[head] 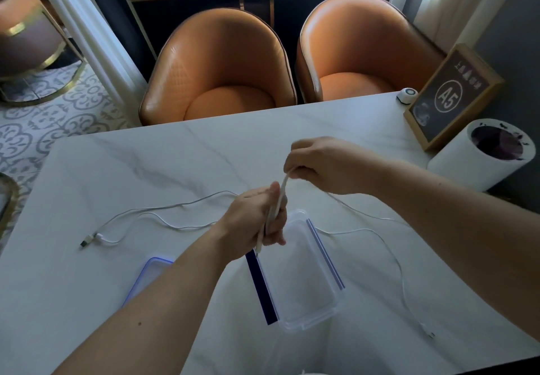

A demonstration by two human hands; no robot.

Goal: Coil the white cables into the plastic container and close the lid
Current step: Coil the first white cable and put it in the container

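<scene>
Left grip (257, 222) and right grip (318, 165) both clenching white cable (282, 192) over open container (304, 275); framed sign (451, 97) at 2 o'clock reading "A5".

White cables, an open plastic container and its lid on the marble desk.

The clear container (304, 275) sits open and empty, with blue latch strips on its two long sides. Its blue-rimmed lid (152, 272) lies flat just to the left, partly hidden by a forearm. One thin white cable (163, 214) trails left, ending in a plug. Another white cable (391, 254) loops right past the container. A folded bundle of cable (276, 208) is raised above the container's far end.
</scene>
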